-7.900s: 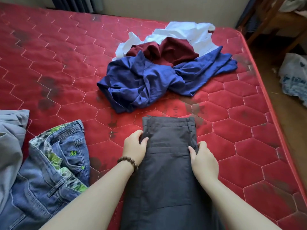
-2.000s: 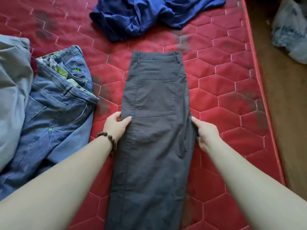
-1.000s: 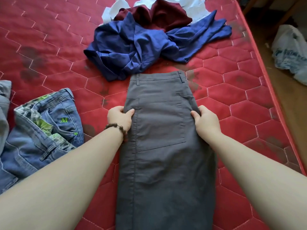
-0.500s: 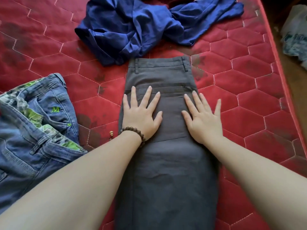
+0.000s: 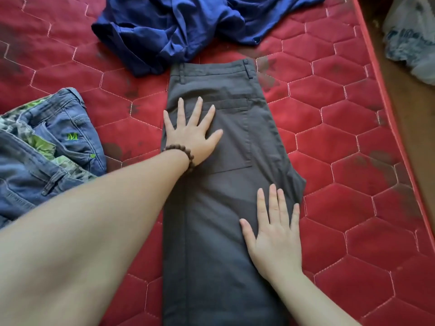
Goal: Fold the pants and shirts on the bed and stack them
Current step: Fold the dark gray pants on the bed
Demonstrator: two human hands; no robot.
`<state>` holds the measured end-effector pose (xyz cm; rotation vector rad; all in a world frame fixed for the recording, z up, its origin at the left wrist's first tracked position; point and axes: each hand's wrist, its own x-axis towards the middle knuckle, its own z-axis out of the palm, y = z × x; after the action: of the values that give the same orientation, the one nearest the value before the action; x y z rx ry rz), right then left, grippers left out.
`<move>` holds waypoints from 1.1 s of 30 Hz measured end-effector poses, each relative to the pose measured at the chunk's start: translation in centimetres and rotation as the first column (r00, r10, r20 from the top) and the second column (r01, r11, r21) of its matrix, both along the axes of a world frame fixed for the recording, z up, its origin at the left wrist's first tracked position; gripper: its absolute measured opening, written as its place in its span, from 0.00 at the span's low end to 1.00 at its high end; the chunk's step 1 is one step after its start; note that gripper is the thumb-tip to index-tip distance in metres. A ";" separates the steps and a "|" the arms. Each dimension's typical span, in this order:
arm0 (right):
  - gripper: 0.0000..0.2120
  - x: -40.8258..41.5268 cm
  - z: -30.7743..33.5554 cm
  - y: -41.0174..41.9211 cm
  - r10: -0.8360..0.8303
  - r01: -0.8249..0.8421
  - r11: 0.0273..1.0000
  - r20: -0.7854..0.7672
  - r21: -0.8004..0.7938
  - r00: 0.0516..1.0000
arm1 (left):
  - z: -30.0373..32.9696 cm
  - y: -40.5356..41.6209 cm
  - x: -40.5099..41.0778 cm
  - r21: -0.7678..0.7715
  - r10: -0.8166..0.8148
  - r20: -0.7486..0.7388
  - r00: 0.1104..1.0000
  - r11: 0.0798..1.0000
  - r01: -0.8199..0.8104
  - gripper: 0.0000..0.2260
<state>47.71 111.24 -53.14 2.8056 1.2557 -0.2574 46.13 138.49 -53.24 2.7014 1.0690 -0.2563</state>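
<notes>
Grey pants (image 5: 226, 184) are lying lengthwise on the red mattress (image 5: 341, 142); the left hand (image 5: 191, 135) and the right hand (image 5: 275, 236) are pressing them, fingers flat and spread.

Crumpled plastic bag (image 5: 410, 36) on brown floor (image 5: 409, 118) beside bed

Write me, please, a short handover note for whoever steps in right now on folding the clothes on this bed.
Left hand: open, flat on the grey pants below the waistband.
Right hand: open, flat on the pants' right edge, nearer you.
Pants lie lengthwise on the red mattress, legs folded together, waistband away from you.
Done: pants halved and pressed flat.
Left: fold them crosswise; fold the jeans at left and the crumpled blue garment beyond the waistband; stack everything.
</notes>
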 end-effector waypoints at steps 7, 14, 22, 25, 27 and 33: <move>0.27 -1.2 0.8 2.0 0.165 -0.159 0.980 -0.049 0.117 0.985 | 1.0 -13.5 -8.1 0.091 -0.239 0.179 0.954 0.970 0.225 0.25; 0.29 2.7 1.3 0.4 0.000 -0.003 0.999 0.055 0.044 0.999 | 0.0 -8.9 -6.1 0.120 -0.008 0.108 0.994 0.993 -0.005 0.26; 0.22 6.9 2.7 15.0 0.365 -0.293 0.886 -0.153 0.359 0.918 | -1.1 1.2 0.0 0.097 0.087 0.134 0.987 0.990 -0.100 0.30; 0.24 8.2 2.2 22.1 0.368 -0.180 0.888 -0.418 0.424 0.830 | -1.7 0.9 0.0 0.136 0.093 0.086 0.992 0.985 -0.104 0.33; 0.24 8.7 1.9 26.0 0.348 -0.109 0.897 -0.531 0.430 0.772 | -1.8 1.0 -0.1 0.155 0.096 0.077 0.992 0.982 -0.107 0.35; 0.25 15.0 -0.3 27.9 0.483 -0.482 0.875 -0.016 0.046 0.875 | -1.6 1.2 0.0 0.133 0.099 0.118 0.988 0.984 -0.114 0.33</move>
<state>62.74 139.18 -53.45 2.4079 1.9261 -0.2398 46.14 139.65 -54.81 2.7302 1.2363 -0.0130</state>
